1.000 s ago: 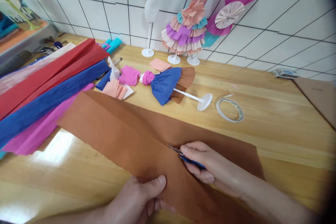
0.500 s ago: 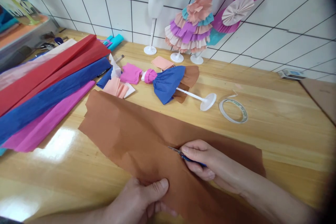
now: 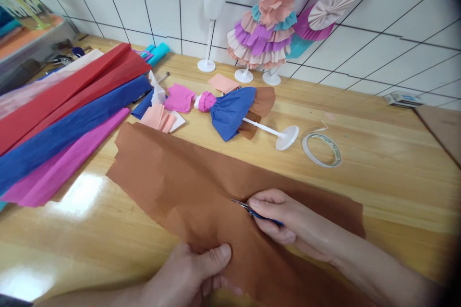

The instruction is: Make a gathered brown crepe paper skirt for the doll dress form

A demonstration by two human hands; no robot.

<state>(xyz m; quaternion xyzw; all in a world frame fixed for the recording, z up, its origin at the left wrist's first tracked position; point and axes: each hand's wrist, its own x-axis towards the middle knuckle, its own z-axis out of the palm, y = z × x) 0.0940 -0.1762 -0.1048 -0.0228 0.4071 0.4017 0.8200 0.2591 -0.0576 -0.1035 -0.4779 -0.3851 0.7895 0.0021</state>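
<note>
A large sheet of brown crepe paper (image 3: pixel 169 177) spreads across the front of the table, creased in the middle. My right hand (image 3: pixel 275 216) is closed round the blue handles of small scissors (image 3: pixel 242 205); their blades lie on the brown paper and point left, looking nearly closed. At the near edge my left hand (image 3: pixel 198 271) pinches the sheet, thumb on top and fingers underneath. Beyond the paper, a small dress form in a blue skirt (image 3: pixel 232 111) with a pink top lies on its side, its white stand (image 3: pixel 287 137) toward the right.
Rolls of red crepe paper (image 3: pixel 72 91), blue and pink lie at the left. A roll of tape (image 3: pixel 321 150) rests at the right. Several dress forms stand by the tiled wall, one wearing a ruffled dress (image 3: pixel 262 33). Folded peach paper (image 3: pixel 158 117) sits behind the sheet.
The view has shifted very slightly. Both hands, the scissors and the brown paper stay in almost the same place.
</note>
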